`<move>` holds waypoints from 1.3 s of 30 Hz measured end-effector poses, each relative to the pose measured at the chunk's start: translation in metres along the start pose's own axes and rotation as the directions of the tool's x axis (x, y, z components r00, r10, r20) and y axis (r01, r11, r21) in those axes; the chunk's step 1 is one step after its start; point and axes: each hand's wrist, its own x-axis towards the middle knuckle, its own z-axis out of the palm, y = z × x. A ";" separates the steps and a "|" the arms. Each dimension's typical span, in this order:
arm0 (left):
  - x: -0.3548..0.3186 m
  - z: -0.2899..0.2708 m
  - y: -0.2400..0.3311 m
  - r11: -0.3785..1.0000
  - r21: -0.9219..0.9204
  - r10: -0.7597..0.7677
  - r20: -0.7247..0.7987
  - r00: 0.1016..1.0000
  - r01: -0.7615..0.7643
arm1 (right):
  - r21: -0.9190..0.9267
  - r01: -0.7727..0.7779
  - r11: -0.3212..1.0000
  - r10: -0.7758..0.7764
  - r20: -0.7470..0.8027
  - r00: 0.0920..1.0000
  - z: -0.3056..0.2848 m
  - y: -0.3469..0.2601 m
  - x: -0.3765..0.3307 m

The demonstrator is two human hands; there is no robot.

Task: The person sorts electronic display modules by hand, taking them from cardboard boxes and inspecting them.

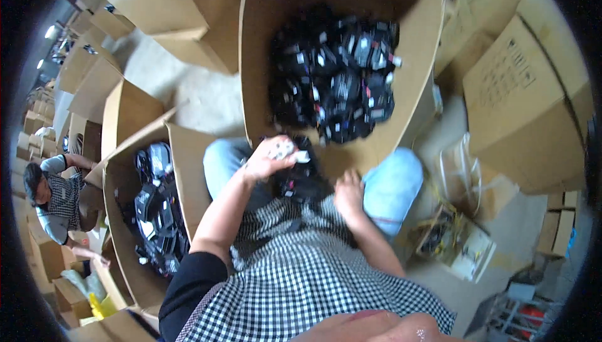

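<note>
My left hand (pixel 266 161) is closed around a small white piece with dark and reddish marks (pixel 281 148), above my lap. A white tag (pixel 302 156) shows beside its fingertips. Below it, a black bundle with small labels (pixel 300 182) lies between my knees; its exact kind is unclear. My right hand (pixel 349 193) is near my right knee with its fingers curled in, to the right of the black bundle. Whatever its fingers may hold is hidden. Straight ahead stands a tall open cardboard box (pixel 417 72) with a heap of black tagged items (pixel 342 85) inside.
Another open carton (pixel 194 173) at my left holds more black items (pixel 157 216). A co-worker (pixel 63 198) is at the far left among cartons. Large cartons (pixel 520 104) stand at the right, near a low tray of small things (pixel 461 242) on the floor.
</note>
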 end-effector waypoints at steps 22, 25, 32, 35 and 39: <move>-0.329 -0.129 -0.020 0.435 -0.018 -0.047 -0.999 0.003 0.900 | -0.155 0.077 0.985 0.010 0.494 0.870 0.019 -0.007 0.022; -0.324 -0.117 0.013 0.071 0.160 -0.478 -0.861 0.175 0.984 | -0.173 0.114 0.978 -0.001 0.544 0.839 0.012 -0.011 0.026; -0.184 -0.138 0.104 0.311 0.491 -0.186 -0.809 0.558 0.814 | -0.231 0.126 0.965 0.024 0.553 0.833 0.026 -0.003 0.025; -0.086 -0.156 0.064 0.556 0.625 -0.044 -0.636 0.771 0.548 | -0.210 0.159 0.965 -0.032 0.506 0.862 0.022 0.003 0.024; 0.054 -0.164 -0.008 0.722 0.600 0.090 -0.575 0.813 0.344 | -0.127 0.158 0.979 -0.084 0.456 0.886 0.008 0.001 0.029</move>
